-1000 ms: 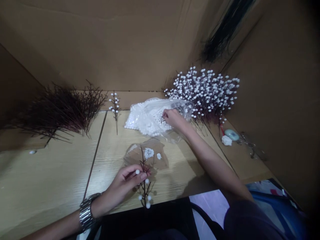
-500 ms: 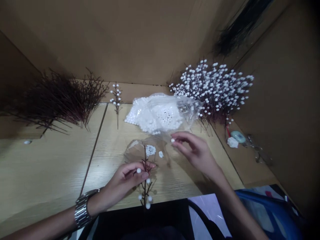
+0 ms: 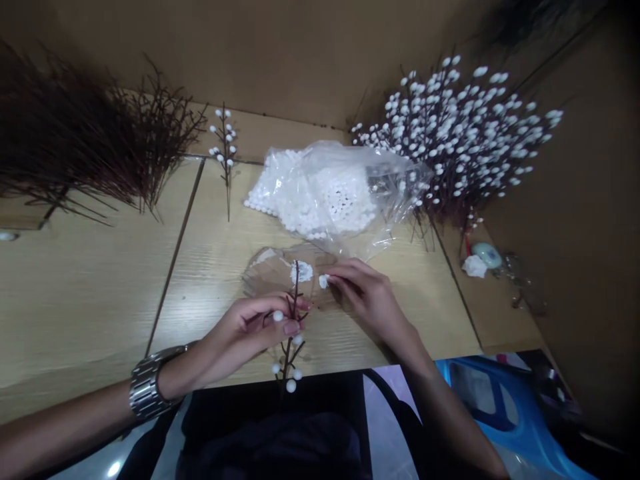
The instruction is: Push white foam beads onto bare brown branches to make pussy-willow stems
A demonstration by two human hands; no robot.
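My left hand [image 3: 265,325] pinches a brown twig [image 3: 287,350] that stands roughly upright, with several white balls on its lower branches. Close on its right, the fingertips of my right hand [image 3: 367,293] are pressed together at a small white glue patch [image 3: 324,281]; the white ball between them blends with the patch. A larger glue patch [image 3: 302,271] lies behind the twig's tip on a clear plastic sheet [image 3: 267,273]. Beyond my hands is a clear bag of white balls [image 3: 320,193].
Bare brown twigs [image 3: 90,133] are heaped at the left. One twig with white balls [image 3: 227,143] lies alone near the back. A big bunch of white-balled twigs [image 3: 450,133] fills the back right, near a pale green oval object [image 3: 486,255]. Something blue [image 3: 510,407] is at lower right.
My right hand has come down and left from beside the bag to the small glue patch. My left hand still holds the twig. The camera view has shifted closer.
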